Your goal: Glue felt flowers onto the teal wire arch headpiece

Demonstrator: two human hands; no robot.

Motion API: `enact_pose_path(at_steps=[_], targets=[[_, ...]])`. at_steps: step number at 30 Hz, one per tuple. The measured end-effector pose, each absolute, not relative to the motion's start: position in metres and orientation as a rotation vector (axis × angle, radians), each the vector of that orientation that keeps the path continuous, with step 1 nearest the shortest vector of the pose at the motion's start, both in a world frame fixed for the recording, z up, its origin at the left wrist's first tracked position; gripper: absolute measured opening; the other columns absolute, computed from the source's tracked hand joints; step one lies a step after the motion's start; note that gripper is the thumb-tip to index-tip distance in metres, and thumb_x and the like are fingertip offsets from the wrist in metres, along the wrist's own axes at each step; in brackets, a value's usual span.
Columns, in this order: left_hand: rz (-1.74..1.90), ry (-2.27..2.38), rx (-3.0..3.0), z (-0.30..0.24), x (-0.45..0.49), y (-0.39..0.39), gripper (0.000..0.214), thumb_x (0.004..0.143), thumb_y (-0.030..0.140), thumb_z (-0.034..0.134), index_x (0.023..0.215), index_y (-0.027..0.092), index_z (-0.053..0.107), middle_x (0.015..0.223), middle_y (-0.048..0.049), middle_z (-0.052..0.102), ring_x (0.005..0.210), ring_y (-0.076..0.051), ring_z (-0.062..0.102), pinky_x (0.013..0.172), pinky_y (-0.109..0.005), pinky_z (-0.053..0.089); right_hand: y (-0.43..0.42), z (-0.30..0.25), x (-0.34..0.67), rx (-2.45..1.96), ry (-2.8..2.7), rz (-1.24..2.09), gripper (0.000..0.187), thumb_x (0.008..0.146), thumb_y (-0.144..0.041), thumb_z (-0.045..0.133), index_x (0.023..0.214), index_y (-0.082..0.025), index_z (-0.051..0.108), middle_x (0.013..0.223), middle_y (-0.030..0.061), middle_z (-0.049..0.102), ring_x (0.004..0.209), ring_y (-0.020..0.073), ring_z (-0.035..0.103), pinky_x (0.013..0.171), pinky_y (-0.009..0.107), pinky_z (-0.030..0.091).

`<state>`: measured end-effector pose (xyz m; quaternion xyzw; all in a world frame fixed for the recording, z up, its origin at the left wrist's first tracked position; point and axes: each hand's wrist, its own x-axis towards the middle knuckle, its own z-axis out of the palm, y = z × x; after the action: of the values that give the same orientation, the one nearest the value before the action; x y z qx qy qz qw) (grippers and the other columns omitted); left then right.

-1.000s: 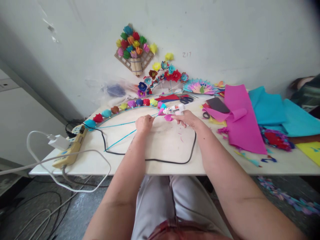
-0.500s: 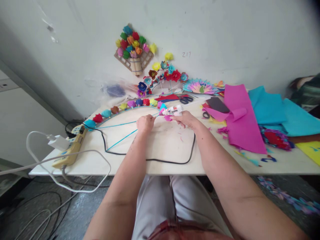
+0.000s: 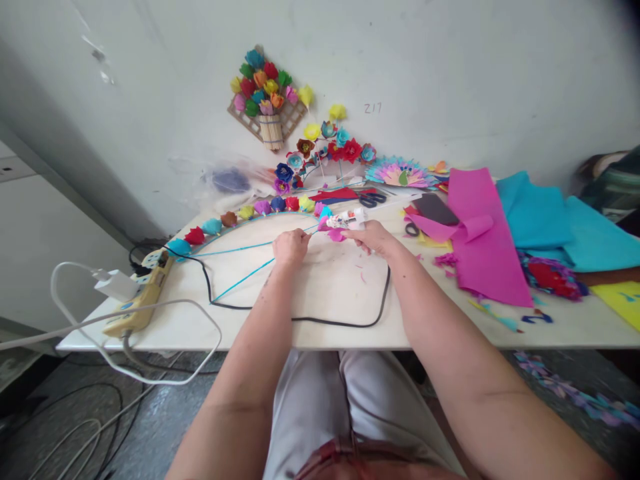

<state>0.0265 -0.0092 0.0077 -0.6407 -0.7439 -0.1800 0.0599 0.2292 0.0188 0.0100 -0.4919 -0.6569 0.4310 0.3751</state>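
Note:
My left hand (image 3: 291, 247) is closed in a pinch on a thin blue stem (image 3: 240, 250), whose tip pokes out to the right of the fingers. A second blue length (image 3: 245, 281) slants from the same hand down toward the black cord. My right hand (image 3: 371, 239) grips a white glue gun (image 3: 347, 219), its nozzle end pointing left. A pink petal (image 3: 336, 235) shows by the right fingertips; whether they hold it I cannot tell. Behind both hands, several coloured crepe-paper flowers (image 3: 263, 208) line a curved blue wire.
On the left lies a yellow power strip (image 3: 135, 307) with a white adapter (image 3: 117, 285). A black cord (image 3: 340, 323) loops across the table. Scissors (image 3: 373, 199) lie at the back. Pink paper (image 3: 490, 247) and blue paper (image 3: 535, 213) cover the right side.
Hardly anything differs. Both hands keep their place and hold, and the view has shifted very slightly.

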Motion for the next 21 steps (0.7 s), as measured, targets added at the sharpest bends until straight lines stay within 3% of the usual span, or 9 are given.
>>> enact_pose_path(at_steps=[21], targets=[[-0.558,-2.254,-1.936,0.0065,0.0272,-0.0075,0.034,0.077,0.046,0.038,0.085,0.025,0.064,0.084,-0.0076,0.065,0.083,-0.022,0.056,0.069,-0.030,0.038,0.0208,0.0092,0.2299,-1.283,-1.683,1.010,0.032,0.060,-0.042,0.064,0.055,-0.014,0.050,0.041,-0.0029,0.044,0.030,0.0063,0.038,0.028,0.019,0.031]])
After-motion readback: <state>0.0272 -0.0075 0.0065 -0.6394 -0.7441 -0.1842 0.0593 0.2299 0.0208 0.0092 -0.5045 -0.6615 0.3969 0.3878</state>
